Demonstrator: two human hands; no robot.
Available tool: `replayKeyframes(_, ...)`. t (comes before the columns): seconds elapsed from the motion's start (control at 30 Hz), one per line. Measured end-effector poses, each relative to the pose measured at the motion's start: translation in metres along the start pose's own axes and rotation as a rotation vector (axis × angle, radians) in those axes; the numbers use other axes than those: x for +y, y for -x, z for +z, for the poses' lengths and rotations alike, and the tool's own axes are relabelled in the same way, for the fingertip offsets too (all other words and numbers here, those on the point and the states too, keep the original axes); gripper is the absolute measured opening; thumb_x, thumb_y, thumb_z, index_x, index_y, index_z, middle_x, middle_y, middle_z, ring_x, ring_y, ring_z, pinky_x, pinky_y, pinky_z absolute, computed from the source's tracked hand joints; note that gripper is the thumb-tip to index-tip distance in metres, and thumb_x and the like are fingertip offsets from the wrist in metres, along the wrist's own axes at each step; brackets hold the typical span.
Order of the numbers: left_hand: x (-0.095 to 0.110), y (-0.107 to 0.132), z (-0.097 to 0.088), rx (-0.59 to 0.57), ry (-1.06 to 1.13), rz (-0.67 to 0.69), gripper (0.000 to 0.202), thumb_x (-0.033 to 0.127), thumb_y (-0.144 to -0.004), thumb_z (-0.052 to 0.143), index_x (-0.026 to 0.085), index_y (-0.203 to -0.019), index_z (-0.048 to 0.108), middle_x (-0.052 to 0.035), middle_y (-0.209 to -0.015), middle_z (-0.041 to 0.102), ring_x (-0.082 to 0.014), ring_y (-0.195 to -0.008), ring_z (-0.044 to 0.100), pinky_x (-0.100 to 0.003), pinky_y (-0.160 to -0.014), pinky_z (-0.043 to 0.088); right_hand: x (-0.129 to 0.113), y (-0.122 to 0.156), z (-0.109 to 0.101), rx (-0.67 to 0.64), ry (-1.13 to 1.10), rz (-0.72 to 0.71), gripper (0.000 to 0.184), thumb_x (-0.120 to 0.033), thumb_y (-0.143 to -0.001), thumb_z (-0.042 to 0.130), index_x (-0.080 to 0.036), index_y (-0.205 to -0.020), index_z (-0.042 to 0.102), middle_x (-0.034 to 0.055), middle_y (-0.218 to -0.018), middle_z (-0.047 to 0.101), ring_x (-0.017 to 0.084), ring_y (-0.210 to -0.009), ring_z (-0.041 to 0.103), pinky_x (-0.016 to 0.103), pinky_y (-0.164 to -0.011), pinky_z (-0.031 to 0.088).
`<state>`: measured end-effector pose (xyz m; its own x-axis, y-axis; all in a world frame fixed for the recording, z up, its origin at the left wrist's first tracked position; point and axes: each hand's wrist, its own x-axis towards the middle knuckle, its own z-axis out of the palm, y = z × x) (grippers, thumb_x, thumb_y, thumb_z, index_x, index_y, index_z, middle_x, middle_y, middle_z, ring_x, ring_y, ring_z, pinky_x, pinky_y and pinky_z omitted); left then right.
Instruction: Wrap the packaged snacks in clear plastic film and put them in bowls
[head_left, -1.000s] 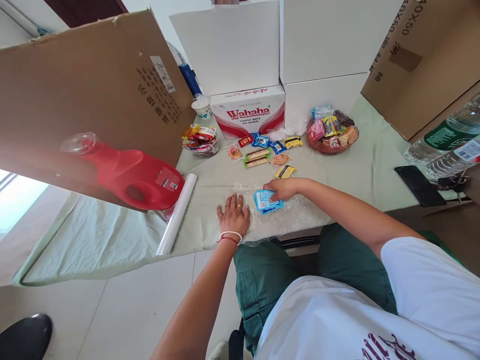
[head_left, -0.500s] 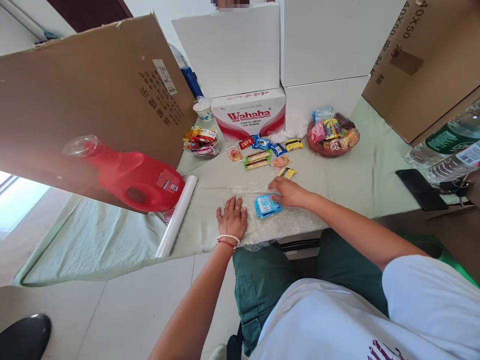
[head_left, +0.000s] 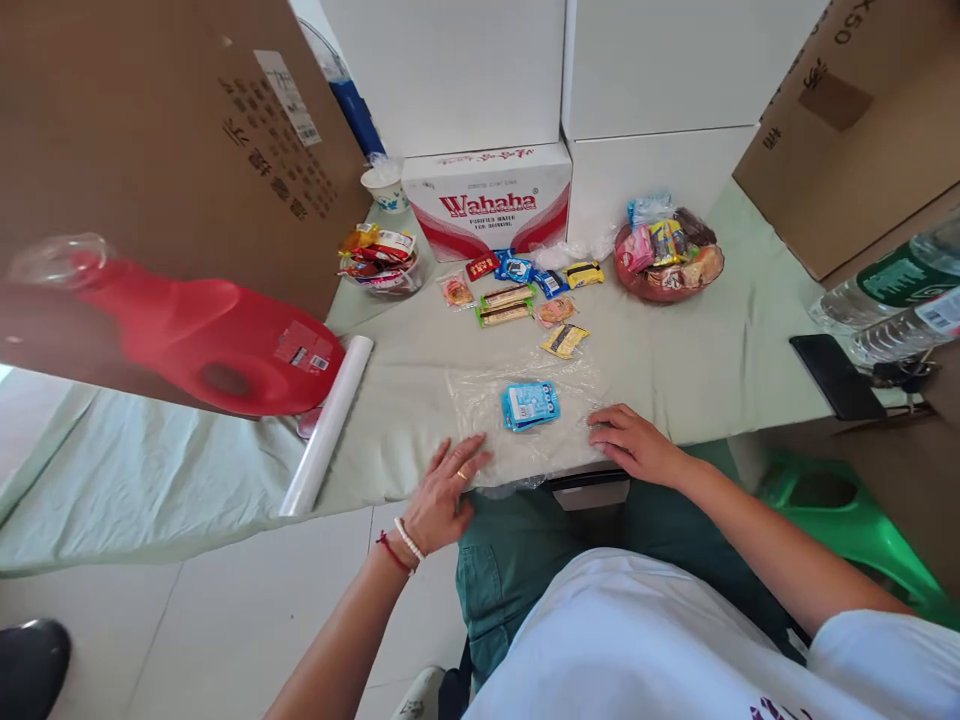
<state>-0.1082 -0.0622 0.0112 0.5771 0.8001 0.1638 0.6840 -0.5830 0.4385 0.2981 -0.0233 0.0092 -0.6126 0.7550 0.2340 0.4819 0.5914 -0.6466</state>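
A small stack of blue snack packets point(head_left: 530, 404) lies on a sheet of clear plastic film point(head_left: 480, 392) near the table's front edge. At the film's near left corner, my left hand point(head_left: 448, 492) rests with fingers stretched out, holding nothing. My right hand point(head_left: 636, 445) is at the film's right edge, its fingers slightly bent and apart, touching the film or the cloth. Beyond the film are a yellow packet point(head_left: 565, 341), two green-ended wafer bars point(head_left: 505, 305) and several other small wrapped snacks.
A red jug point(head_left: 232, 345) and a white film roll point(head_left: 330, 425) lie on the left. Snack bowls stand at the back left point(head_left: 381, 278) and back right point(head_left: 667, 285), beside a Wahaha box point(head_left: 491, 205). A phone point(head_left: 836, 377) and water bottles point(head_left: 900, 285) are on the right.
My right hand has left the blue packets and moved right and nearer to me, to the film's edge. My left hand has slid back toward the table's front edge. The view has tilted down.
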Motion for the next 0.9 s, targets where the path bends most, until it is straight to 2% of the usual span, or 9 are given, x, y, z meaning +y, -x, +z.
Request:
replayKeyframes(0.13,-0.001,-0.005,0.004,0.110,0.103,-0.163,0.026,0.034,-0.097,0.058,0.023,-0.117,0.070,-0.0126,-0.138,0.072,-0.0269,-0.129,0.067,-0.052,-0.121,0.043,0.002,-0.030,-0.020,-0.047,-0.172,0.089,0.031,-0.040,-0.106,0.051,-0.020,-0.108,0.076,0.0103,-0.107,0.075,0.022,-0.102,0.066,0.039,-0.094,0.054)
replayKeyframes(0.2,-0.006,-0.015,0.001,0.157,0.194,-0.298,0.028,0.042,-0.101,0.052,0.024,-0.101,0.073,-0.0101,-0.117,0.079,-0.0239,-0.109,0.073,-0.043,-0.104,0.055,0.005,-0.049,-0.029,-0.070,-0.244,0.199,0.037,-0.046,-0.105,0.051,-0.019,-0.106,0.075,0.0069,-0.097,0.075,0.020,-0.089,0.067,0.033,-0.084,0.053)
replayKeyframes(0.3,-0.018,-0.040,-0.008,0.195,0.187,-0.534,0.035,0.049,-0.099,0.048,0.024,-0.094,0.072,-0.0069,-0.093,0.079,-0.0233,-0.089,0.072,-0.037,-0.085,0.057,0.010,-0.080,-0.039,-0.102,-0.244,0.369,0.040,-0.048,-0.104,0.049,-0.016,-0.103,0.074,0.0027,-0.083,0.072,0.017,-0.075,0.062,0.028,-0.071,0.047)
replayKeyframes(0.43,-0.040,-0.075,-0.019,0.209,-0.119,-0.761,0.021,0.039,-0.087,0.057,0.023,-0.087,0.071,-0.0114,-0.094,0.075,-0.0332,-0.102,0.067,-0.048,-0.093,0.052,0.009,-0.119,-0.049,-0.179,0.185,0.553,0.025,-0.024,-0.100,0.052,-0.016,-0.109,0.074,0.0082,-0.096,0.075,0.022,-0.086,0.064,0.029,-0.073,0.046)
replayKeyframes(0.53,-0.051,-0.082,-0.024,0.309,-0.265,-0.842,0.023,0.031,-0.081,0.061,0.020,-0.097,0.073,-0.0171,-0.106,0.071,-0.0382,-0.109,0.061,-0.054,-0.096,0.049,0.002,-0.145,-0.056,-0.176,0.566,0.551,0.028,-0.018,-0.099,0.053,-0.017,-0.119,0.072,0.0168,-0.118,0.072,0.031,-0.110,0.062,0.035,-0.081,0.049)
replayKeyframes(0.63,-0.041,-0.070,-0.027,0.582,-0.321,-0.791,0.023,0.022,-0.084,0.056,0.019,-0.097,0.074,-0.0165,-0.105,0.069,-0.0350,-0.106,0.060,-0.052,-0.097,0.046,-0.003,-0.174,-0.056,-0.173,0.649,0.411,0.030,-0.023,-0.104,0.048,-0.016,-0.123,0.070,0.0186,-0.125,0.069,0.033,-0.123,0.056,0.039,-0.092,0.050)
replayKeyframes(0.73,-0.005,-0.058,-0.023,0.785,-0.349,-0.526,0.025,0.014,-0.088,0.051,0.020,-0.093,0.074,-0.0122,-0.096,0.071,-0.0291,-0.096,0.062,-0.048,-0.096,0.045,-0.001,-0.206,-0.042,-0.309,0.579,0.262,0.034,-0.029,-0.103,0.055,-0.015,-0.133,0.066,0.0181,-0.133,0.066,0.033,-0.130,0.054,0.041,-0.105,0.046)
replayKeyframes(0.83,0.035,-0.065,-0.008,0.573,-0.267,-0.183,0.036,0.013,-0.090,0.053,0.025,-0.114,0.077,-0.0091,-0.113,0.078,-0.0263,-0.099,0.064,-0.045,-0.091,0.044,0.002,-0.232,-0.022,-0.444,0.564,0.232,0.059,-0.036,-0.094,0.071,-0.010,-0.145,0.056,0.0221,-0.138,0.064,0.036,-0.131,0.056,0.044,-0.108,0.044)
replayKeyframes(0.9,0.048,-0.079,0.004,0.351,-0.218,-0.158,0.049,0.014,-0.091,0.051,0.029,-0.133,0.072,-0.0070,-0.132,0.075,-0.0270,-0.103,0.064,-0.046,-0.089,0.044,0.002,-0.244,-0.012,-0.489,0.571,0.271,0.067,-0.033,-0.088,0.078,-0.007,-0.146,0.056,0.0244,-0.135,0.066,0.038,-0.126,0.060,0.042,-0.102,0.047)
